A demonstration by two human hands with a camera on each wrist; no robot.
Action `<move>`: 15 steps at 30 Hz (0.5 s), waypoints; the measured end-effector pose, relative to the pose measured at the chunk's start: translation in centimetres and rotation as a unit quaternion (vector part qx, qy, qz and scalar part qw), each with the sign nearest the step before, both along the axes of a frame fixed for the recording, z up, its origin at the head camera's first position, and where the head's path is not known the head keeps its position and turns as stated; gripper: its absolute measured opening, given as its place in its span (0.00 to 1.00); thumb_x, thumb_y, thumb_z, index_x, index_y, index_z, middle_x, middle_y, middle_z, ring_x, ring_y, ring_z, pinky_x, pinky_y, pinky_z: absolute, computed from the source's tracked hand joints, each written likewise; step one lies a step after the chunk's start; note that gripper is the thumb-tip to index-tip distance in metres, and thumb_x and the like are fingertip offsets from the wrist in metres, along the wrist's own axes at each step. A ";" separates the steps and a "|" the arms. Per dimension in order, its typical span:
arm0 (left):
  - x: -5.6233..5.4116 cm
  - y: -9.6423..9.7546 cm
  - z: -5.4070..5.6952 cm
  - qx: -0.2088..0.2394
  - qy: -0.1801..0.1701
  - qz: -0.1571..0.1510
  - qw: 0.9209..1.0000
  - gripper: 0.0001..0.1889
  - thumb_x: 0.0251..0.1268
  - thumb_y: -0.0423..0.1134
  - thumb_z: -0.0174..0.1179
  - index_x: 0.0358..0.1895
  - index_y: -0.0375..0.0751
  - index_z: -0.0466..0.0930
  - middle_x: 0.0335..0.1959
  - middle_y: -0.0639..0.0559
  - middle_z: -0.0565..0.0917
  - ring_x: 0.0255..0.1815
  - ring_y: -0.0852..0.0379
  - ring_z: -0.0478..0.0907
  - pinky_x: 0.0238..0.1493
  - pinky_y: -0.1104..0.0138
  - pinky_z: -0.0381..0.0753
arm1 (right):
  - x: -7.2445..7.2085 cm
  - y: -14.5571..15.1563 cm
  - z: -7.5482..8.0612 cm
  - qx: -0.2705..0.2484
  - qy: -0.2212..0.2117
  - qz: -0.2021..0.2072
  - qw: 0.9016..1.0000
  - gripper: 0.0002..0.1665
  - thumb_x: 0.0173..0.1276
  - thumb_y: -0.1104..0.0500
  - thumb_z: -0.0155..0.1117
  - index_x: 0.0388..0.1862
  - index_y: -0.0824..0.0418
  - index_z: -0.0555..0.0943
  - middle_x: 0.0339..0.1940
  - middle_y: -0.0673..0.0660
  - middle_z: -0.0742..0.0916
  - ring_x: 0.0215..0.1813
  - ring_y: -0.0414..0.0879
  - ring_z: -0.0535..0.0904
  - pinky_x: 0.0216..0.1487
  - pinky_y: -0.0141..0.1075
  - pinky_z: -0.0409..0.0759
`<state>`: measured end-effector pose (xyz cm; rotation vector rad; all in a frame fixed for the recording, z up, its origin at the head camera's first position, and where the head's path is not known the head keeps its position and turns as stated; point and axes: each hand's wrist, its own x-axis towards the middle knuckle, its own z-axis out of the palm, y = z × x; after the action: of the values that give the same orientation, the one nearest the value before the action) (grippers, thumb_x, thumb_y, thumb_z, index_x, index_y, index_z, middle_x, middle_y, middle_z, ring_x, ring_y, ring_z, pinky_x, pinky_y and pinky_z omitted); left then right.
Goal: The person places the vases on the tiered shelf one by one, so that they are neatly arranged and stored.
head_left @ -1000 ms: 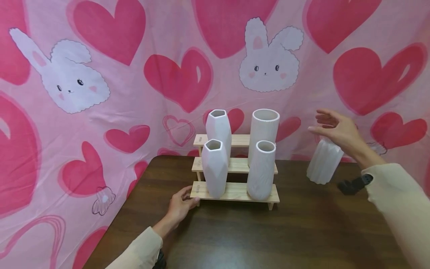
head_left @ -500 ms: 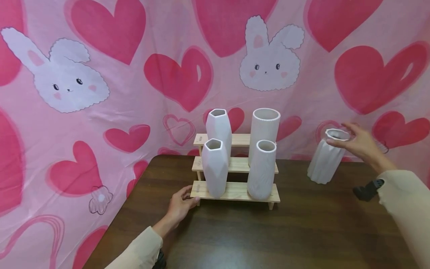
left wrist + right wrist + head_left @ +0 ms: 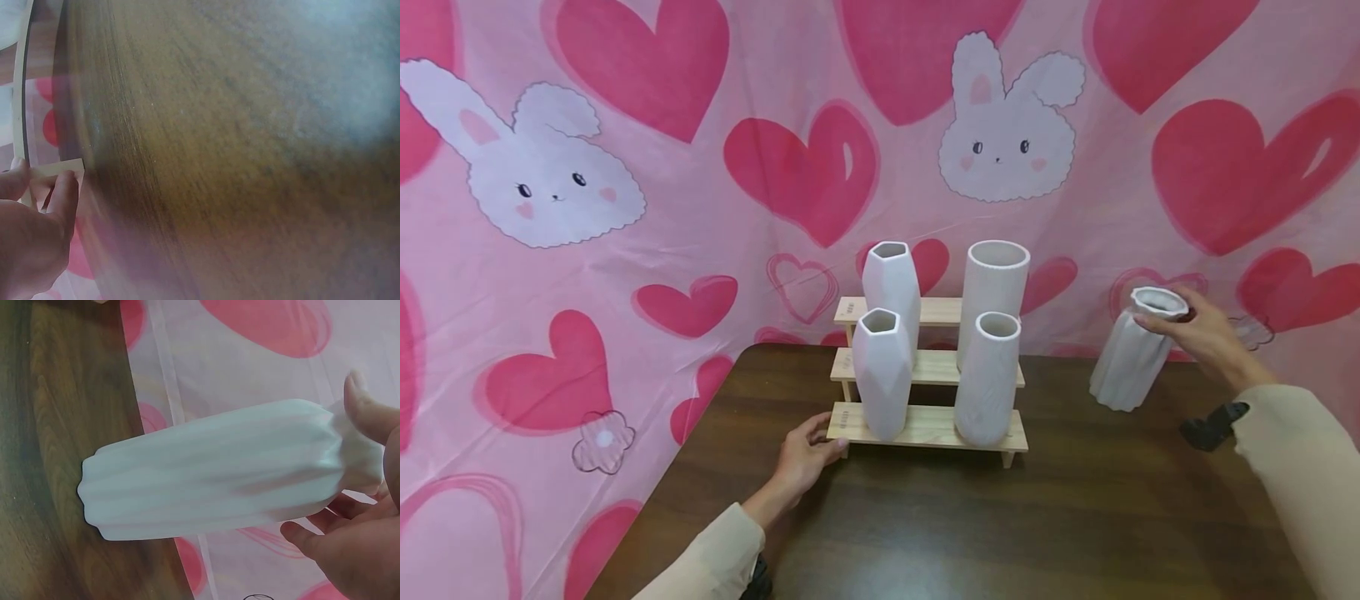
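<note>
My right hand [image 3: 1206, 333] grips the neck of a white fluted vase [image 3: 1129, 358] standing at the back right of the table. In the right wrist view the thumb lies on one side of the vase's neck and the fingers curl round the other. Over at the left, my left hand [image 3: 805, 457] holds the left end of the lowest step of a three-step wooden stand [image 3: 928, 427]. The left wrist view shows its thumb and fingers about the stand's wooden end [image 3: 57, 167]. Some fingers are hidden behind the wood.
Two faceted white vases [image 3: 883, 379] stand on the stand's left side, one behind the other. On its right are a slim round vase [image 3: 988, 383] and a taller ribbed one [image 3: 997, 283]. Behind the dark wooden table [image 3: 940, 533] hangs a pink heart-and-rabbit cloth [image 3: 902, 192].
My right hand has come down from above the fluted vase, moved right and closed round its neck. The left hand stays on the stand.
</note>
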<state>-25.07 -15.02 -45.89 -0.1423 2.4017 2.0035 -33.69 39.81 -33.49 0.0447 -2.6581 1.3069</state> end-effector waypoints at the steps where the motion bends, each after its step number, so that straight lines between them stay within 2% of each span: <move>1: 0.0 0.0 0.0 0.000 0.002 -0.002 1.000 0.29 0.62 0.28 0.63 0.66 0.32 0.67 0.46 0.35 0.83 0.42 0.46 0.84 0.44 0.60 0.86 | 0.0 0.0 0.0 -0.012 0.005 -0.004 1.000 0.41 0.67 0.47 0.64 0.70 0.64 0.58 0.43 0.40 0.75 0.40 0.30 0.70 0.35 0.22 0.75; 4: 0.1 0.1 0.1 0.003 0.004 -0.004 1.000 0.29 0.62 0.28 0.63 0.67 0.31 0.66 0.46 0.35 0.83 0.42 0.46 0.84 0.44 0.60 0.86 | 0.1 0.2 -0.1 -0.032 0.013 -0.011 0.999 0.40 0.67 0.48 0.65 0.69 0.64 0.61 0.37 0.30 0.74 0.38 0.26 0.70 0.34 0.18 0.74; 11: 0.0 0.2 0.1 0.003 0.005 -0.005 1.000 0.29 0.62 0.28 0.63 0.67 0.31 0.66 0.46 0.36 0.83 0.42 0.46 0.84 0.44 0.60 0.86 | 0.1 0.5 0.0 -0.027 0.000 -0.031 0.999 0.42 0.64 0.44 0.66 0.69 0.63 0.63 0.36 0.31 0.74 0.37 0.27 0.70 0.33 0.18 0.75; 15: 0.0 0.2 -0.1 0.004 -0.001 -0.005 1.000 0.29 0.62 0.28 0.63 0.67 0.32 0.66 0.45 0.37 0.83 0.42 0.48 0.84 0.44 0.61 0.86 | 0.2 0.7 0.1 -0.067 -0.018 -0.042 0.997 0.47 0.61 0.44 0.69 0.73 0.63 0.62 0.34 0.30 0.74 0.35 0.26 0.72 0.32 0.19 0.79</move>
<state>-25.10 -14.85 -45.97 -0.1299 2.3874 2.0088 -33.53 40.54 -33.40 -0.1091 -2.5644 1.4667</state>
